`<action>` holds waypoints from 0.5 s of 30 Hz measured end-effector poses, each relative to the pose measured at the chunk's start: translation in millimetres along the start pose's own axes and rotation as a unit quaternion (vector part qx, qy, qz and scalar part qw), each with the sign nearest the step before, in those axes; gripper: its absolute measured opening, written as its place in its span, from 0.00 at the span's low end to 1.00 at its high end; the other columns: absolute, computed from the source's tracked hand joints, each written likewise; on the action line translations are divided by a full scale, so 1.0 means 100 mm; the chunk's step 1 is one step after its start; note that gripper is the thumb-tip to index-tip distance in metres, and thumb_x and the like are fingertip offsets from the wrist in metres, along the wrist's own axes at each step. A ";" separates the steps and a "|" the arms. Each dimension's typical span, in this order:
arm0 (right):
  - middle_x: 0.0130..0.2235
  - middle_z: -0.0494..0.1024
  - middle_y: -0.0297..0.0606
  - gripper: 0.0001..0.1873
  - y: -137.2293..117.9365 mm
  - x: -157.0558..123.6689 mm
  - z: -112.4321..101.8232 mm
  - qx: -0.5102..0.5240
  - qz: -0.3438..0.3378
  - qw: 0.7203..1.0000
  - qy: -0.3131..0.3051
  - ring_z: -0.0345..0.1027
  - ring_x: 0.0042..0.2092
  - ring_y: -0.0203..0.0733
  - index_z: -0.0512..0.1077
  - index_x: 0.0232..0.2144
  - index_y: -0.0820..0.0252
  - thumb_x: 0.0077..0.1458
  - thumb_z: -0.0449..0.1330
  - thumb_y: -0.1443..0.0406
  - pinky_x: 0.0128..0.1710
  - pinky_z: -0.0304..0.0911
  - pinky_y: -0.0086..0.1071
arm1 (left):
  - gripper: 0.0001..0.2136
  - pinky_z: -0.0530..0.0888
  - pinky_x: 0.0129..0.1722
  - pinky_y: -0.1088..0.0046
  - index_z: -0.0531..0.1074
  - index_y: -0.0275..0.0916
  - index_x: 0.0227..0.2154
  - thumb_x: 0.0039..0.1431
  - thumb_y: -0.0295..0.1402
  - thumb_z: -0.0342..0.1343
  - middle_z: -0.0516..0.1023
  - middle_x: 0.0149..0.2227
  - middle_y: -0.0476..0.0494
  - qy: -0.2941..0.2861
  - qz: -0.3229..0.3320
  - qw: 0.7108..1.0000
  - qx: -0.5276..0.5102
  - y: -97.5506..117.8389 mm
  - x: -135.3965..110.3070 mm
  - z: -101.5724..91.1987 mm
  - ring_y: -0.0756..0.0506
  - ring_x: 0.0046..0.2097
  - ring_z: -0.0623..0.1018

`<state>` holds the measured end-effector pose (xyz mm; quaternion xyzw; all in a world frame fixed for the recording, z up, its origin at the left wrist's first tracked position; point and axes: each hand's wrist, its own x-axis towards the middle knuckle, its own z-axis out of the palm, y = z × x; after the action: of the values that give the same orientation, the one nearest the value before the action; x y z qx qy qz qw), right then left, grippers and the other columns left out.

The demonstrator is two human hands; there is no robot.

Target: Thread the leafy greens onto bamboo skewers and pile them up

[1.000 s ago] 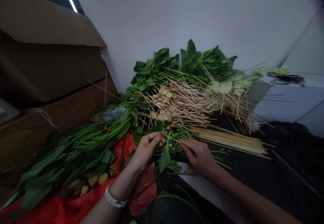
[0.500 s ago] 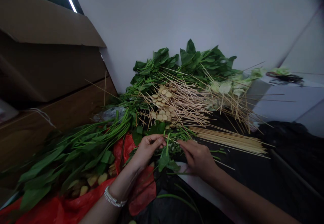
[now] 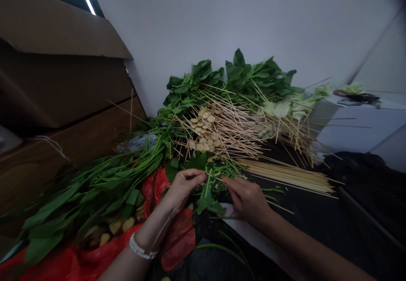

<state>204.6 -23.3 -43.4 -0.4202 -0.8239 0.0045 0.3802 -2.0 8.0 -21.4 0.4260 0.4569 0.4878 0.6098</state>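
My left hand point(image 3: 187, 183), with a beaded bracelet on its wrist, pinches at the top of a leafy green stem point(image 3: 207, 181). Its leaf point(image 3: 205, 201) hangs down between my hands. My right hand point(image 3: 249, 196) has thumb and forefinger closed on a thin bamboo skewer, whose visible part runs across toward the left fingertips and meets the stem. Whether the skewer has gone through the stem is too small to tell. Under and behind the hands lie cut green stems point(image 3: 226, 169). To the right is a row of bare bamboo skewers point(image 3: 292, 177).
Skewered potato slices point(image 3: 204, 130) are heaped behind, with leafy greens point(image 3: 263, 75) along the wall and cabbage skewers point(image 3: 294, 111) to the right. Long greens point(image 3: 104, 188) lie at left beside a red bag point(image 3: 76, 262) of potato pieces. A cardboard box point(image 3: 60, 78) stands at far left.
The right hand has shifted very slightly left, and the hanging stem and leaf have tilted and moved a little left. Both hands keep their pinch.
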 end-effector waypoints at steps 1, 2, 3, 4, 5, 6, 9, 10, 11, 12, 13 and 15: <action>0.30 0.79 0.39 0.18 -0.01 0.00 0.00 0.001 0.001 1.000 -0.003 0.74 0.32 0.38 0.75 0.49 0.56 0.62 0.51 0.70 0.33 0.68 0.26 | 0.14 0.65 0.26 0.79 0.80 0.35 0.24 0.36 0.38 0.74 0.77 0.20 0.49 -0.006 0.001 1.000 0.007 -0.01 0.00 0.01 0.54 0.23 0.71; 0.31 0.80 0.39 0.18 -0.01 0.00 0.01 0.003 0.003 1.000 -0.006 0.74 0.32 0.38 0.75 0.49 0.56 0.62 0.51 0.70 0.33 0.69 0.26 | 0.13 0.65 0.26 0.79 0.80 0.36 0.24 0.36 0.38 0.73 0.77 0.20 0.49 -0.011 0.002 1.000 0.012 -0.02 -0.01 0.02 0.54 0.23 0.70; 0.31 0.80 0.39 0.18 -0.02 0.00 0.00 0.005 0.004 1.000 -0.010 0.75 0.32 0.38 0.75 0.49 0.56 0.62 0.51 0.71 0.34 0.69 0.27 | 0.13 0.65 0.26 0.79 0.80 0.36 0.24 0.36 0.39 0.73 0.76 0.20 0.50 -0.014 0.005 1.000 0.016 -0.02 -0.01 0.02 0.54 0.23 0.70; 0.31 0.80 0.39 0.18 -0.02 0.00 0.00 0.008 0.005 1.000 -0.012 0.75 0.33 0.38 0.75 0.49 0.56 0.62 0.51 0.71 0.34 0.69 0.27 | 0.13 0.65 0.26 0.78 0.80 0.36 0.24 0.36 0.39 0.73 0.77 0.20 0.49 -0.016 0.008 1.000 0.020 -0.02 -0.02 0.02 0.54 0.23 0.70; 0.32 0.80 0.40 0.17 -0.02 0.01 -0.01 0.010 0.005 1.000 -0.011 0.75 0.34 0.39 0.75 0.48 0.56 0.62 0.51 0.70 0.35 0.70 0.27 | 0.14 0.66 0.27 0.78 0.81 0.36 0.25 0.37 0.40 0.73 0.78 0.22 0.48 -0.016 0.014 0.999 0.027 -0.01 -0.02 0.01 0.53 0.24 0.71; 0.33 0.81 0.40 0.17 -0.01 0.02 -0.02 0.012 0.006 1.000 -0.006 0.76 0.35 0.39 0.75 0.48 0.56 0.62 0.51 0.70 0.36 0.70 0.28 | 0.14 0.67 0.29 0.77 0.81 0.36 0.27 0.39 0.41 0.72 0.80 0.24 0.47 -0.013 0.028 0.999 0.035 0.02 -0.02 -0.01 0.51 0.26 0.73; 0.39 0.82 0.41 0.16 0.04 0.07 -0.08 0.014 0.015 0.999 0.035 0.77 0.39 0.41 0.75 0.47 0.57 0.63 0.49 0.70 0.40 0.71 0.30 | 0.17 0.70 0.33 0.75 0.82 0.37 0.32 0.47 0.45 0.66 0.82 0.32 0.42 0.035 0.108 0.992 0.057 0.12 -0.01 -0.09 0.48 0.32 0.76; 0.40 0.82 0.42 0.16 0.07 0.09 -0.11 0.012 0.022 0.998 0.052 0.77 0.40 0.41 0.74 0.47 0.58 0.64 0.49 0.69 0.40 0.71 0.31 | 0.17 0.70 0.34 0.75 0.82 0.37 0.34 0.49 0.47 0.64 0.82 0.33 0.42 0.062 0.136 0.987 0.062 0.16 0.00 -0.13 0.47 0.33 0.76; 0.40 0.82 0.43 0.16 0.10 0.10 -0.13 0.010 0.030 0.997 0.068 0.77 0.40 0.42 0.74 0.46 0.59 0.64 0.49 0.68 0.40 0.71 0.32 | 0.17 0.69 0.34 0.75 0.82 0.37 0.34 0.50 0.47 0.63 0.82 0.32 0.43 0.090 0.158 0.981 0.071 0.19 0.02 -0.16 0.47 0.33 0.76; 0.40 0.82 0.43 0.15 0.12 0.12 -0.15 0.007 0.037 0.996 0.080 0.77 0.40 0.43 0.74 0.45 0.60 0.64 0.48 0.68 0.40 0.71 0.32 | 0.17 0.69 0.33 0.75 0.81 0.38 0.35 0.51 0.47 0.62 0.81 0.32 0.43 0.111 0.174 0.975 0.086 0.21 0.03 -0.19 0.47 0.32 0.75; 0.39 0.82 0.43 0.15 0.14 0.13 -0.17 0.004 0.043 0.995 0.088 0.77 0.40 0.43 0.74 0.45 0.60 0.64 0.49 0.67 0.39 0.71 0.33 | 0.17 0.69 0.33 0.74 0.81 0.38 0.35 0.51 0.46 0.62 0.81 0.31 0.44 0.124 0.187 0.968 0.111 0.22 0.04 -0.21 0.47 0.32 0.75; 0.39 0.82 0.42 0.14 0.16 0.14 -0.18 0.001 0.046 0.995 0.092 0.77 0.39 0.43 0.74 0.44 0.59 0.64 0.49 0.67 0.38 0.71 0.33 | 0.14 0.68 0.36 0.72 0.81 0.39 0.36 0.52 0.42 0.62 0.80 0.31 0.44 0.135 0.222 0.944 0.201 0.20 0.06 -0.24 0.45 0.33 0.75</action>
<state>221.8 -9.0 -27.4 -0.4560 -0.7653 -0.0160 0.4540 -28.5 19.0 -7.8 0.5607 0.5176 0.5615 0.3201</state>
